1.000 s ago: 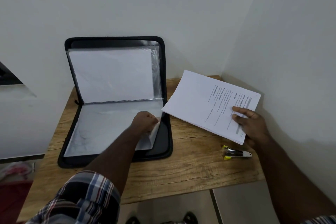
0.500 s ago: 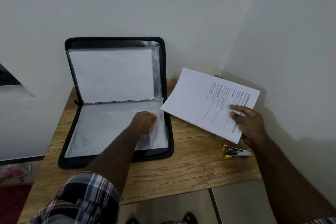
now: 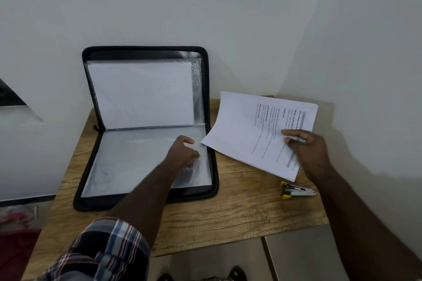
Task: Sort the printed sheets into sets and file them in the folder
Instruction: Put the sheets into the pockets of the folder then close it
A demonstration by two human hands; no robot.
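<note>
A black zip folder [image 3: 146, 125] stands open on the wooden counter [image 3: 228, 219], its upper half leaning on the white wall [image 3: 205, 7]; the left hand [image 3: 182, 153] has its fingers curled, pinching the edge of a clear sleeve [image 3: 201, 166] on the lower half; the right hand [image 3: 308, 150] grips a stack of printed sheets [image 3: 251, 130], held tilted above the counter just right of the folder; a yellow-tipped stapler [image 3: 296, 190] lies near the front right, below the sheets.
</note>
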